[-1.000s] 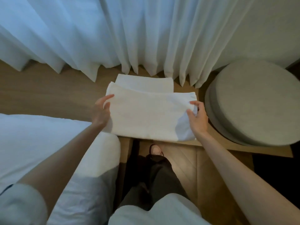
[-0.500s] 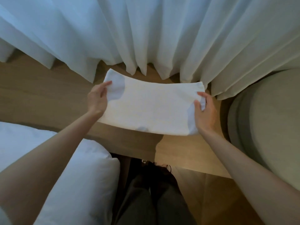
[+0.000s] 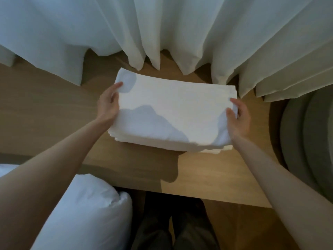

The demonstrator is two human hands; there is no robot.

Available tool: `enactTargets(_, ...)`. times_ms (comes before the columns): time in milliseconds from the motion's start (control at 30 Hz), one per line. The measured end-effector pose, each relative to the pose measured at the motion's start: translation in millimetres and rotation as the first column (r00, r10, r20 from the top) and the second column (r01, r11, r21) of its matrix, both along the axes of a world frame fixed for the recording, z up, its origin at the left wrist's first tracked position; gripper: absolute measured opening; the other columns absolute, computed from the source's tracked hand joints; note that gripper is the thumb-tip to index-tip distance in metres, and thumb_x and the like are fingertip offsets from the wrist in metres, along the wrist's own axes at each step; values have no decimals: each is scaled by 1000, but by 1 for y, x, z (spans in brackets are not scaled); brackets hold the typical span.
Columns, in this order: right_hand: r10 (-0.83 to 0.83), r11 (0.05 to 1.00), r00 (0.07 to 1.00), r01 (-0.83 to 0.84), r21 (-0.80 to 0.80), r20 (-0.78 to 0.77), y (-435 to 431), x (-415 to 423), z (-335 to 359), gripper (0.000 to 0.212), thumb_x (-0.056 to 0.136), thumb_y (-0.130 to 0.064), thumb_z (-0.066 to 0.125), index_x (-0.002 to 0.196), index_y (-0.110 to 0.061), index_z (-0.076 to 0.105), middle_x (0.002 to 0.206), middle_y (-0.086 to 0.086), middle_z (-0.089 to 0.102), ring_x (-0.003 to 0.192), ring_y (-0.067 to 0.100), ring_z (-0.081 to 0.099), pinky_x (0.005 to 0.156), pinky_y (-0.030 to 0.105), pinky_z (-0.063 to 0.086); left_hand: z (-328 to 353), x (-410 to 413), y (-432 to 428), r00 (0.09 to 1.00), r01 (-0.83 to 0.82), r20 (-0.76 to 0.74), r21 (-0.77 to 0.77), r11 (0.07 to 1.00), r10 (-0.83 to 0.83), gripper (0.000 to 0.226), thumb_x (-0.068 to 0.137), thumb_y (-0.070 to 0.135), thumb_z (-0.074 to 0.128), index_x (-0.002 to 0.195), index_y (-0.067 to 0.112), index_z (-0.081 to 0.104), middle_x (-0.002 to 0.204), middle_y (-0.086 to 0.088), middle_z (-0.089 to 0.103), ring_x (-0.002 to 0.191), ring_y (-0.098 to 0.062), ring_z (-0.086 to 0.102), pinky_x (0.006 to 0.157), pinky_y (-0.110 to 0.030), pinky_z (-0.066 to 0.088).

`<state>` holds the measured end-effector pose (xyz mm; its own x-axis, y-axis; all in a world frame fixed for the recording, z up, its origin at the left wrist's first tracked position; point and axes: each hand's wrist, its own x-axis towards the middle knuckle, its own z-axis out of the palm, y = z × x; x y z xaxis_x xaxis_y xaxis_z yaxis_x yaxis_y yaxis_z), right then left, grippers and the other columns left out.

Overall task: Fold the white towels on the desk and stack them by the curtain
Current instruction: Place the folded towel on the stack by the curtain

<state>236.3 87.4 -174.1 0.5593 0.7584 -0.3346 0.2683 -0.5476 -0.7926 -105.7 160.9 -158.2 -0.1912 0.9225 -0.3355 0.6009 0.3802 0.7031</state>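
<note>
A folded white towel (image 3: 173, 112) lies on top of a stack of folded towels (image 3: 207, 150) on the wooden desk (image 3: 54, 109), just in front of the white curtain (image 3: 162, 33). My left hand (image 3: 108, 105) grips the top towel's left edge, thumb on top. At the towel's right edge, my right hand (image 3: 239, 120) pinches it between thumb and fingers. The lower towels show only as thin layered edges at the front and right.
A white pillow or duvet (image 3: 86, 210) bulges at the lower left, below the desk's front edge. A round grey cushioned seat (image 3: 310, 141) stands at the right beside the desk. My dark trouser legs (image 3: 176, 228) are below the desk edge.
Both hands carried the folded towel forward towards the curtain and lowered it onto the stack, covering the towel that showed there before. The view moved closer to the desk.
</note>
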Motion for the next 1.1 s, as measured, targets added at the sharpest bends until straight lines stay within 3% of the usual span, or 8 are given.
enactTargets(167, 150, 988, 985, -146, -48, 85, -20, -3, -3, 42, 98, -34, 49, 138, -33, 36, 140, -13, 40, 117, 2, 39, 89, 17, 34, -12, -10, -23, 987, 146, -76, 15, 989, -144, 41, 102, 30, 38, 143, 28, 37, 146, -4, 37, 122, -14, 38, 99, -32, 30)
enactTargets(267, 127, 991, 979, -118, -64, 157, -18, -6, 6, 41, 98, -32, 48, 139, -31, 41, 143, -7, 44, 120, 8, 43, 96, 24, 37, -8, -13, -25, 986, 145, -81, 1, 989, -145, 42, 102, 29, 38, 143, 27, 38, 145, -6, 39, 126, -23, 41, 104, -39, 32)
enactTargets(467, 51, 998, 975, -43, -43, 214, -13, -6, 9, 35, 96, -26, 54, 132, -29, 53, 137, -4, 52, 124, 15, 48, 94, 22, 34, -11, -11, -16, 985, 132, -107, -12, 991, -133, 40, 102, 23, 37, 141, 27, 43, 138, -9, 42, 121, -22, 42, 96, -29, 30)
enactTargets(667, 258, 960, 864, -178, -216, 433, -22, -15, -6, 43, 101, -26, 44, 143, -28, 39, 131, 9, 49, 114, 22, 52, 85, 24, 39, -26, -5, -27, 966, 127, -230, 10, 992, -121, 41, 100, 27, 39, 142, 30, 39, 131, -4, 39, 114, -22, 43, 90, -25, 36)
enactTargets(800, 302, 937, 847, -178, -302, 438, -28, -15, 4, 50, 100, -30, 45, 147, -32, 30, 138, 11, 39, 120, 26, 45, 94, 36, 42, -16, 12, -39, 821, 245, -546, 75, 967, -166, 47, 97, 20, 46, 143, 24, 37, 155, -12, 17, 139, -37, 17, 110, -50, 19)
enactTargets(867, 300, 935, 872, -188, -300, 386, -38, -18, 8, 54, 99, -36, 43, 149, -33, 22, 145, 9, 34, 127, 28, 39, 99, 45, 42, -10, 32, -46, 783, 387, -560, 100, 917, -270, 47, 98, 25, 45, 145, 26, 37, 158, -11, 13, 143, -36, 11, 113, -54, 12)
enactTargets(967, 349, 897, 901, -241, -370, 259, -59, -29, 7, 57, 100, -45, 30, 150, -40, 3, 150, 8, 26, 126, 31, 41, 95, 49, 47, -16, 61, -61, 660, 576, -550, -66, 815, -512, 53, 99, 49, 28, 150, 39, 17, 161, -4, -3, 145, -38, -6, 113, -58, -5)
enactTargets(1100, 465, 807, 855, -303, -506, 229, -65, -31, 5, 57, 100, -50, 14, 146, -43, -18, 157, 2, 10, 129, 31, 34, 93, 49, 46, -36, 64, -72, 643, 547, -521, -200, 813, -561, 61, 92, 65, 13, 146, 49, -12, 155, 6, -27, 141, -35, -27, 108, -61, -16)
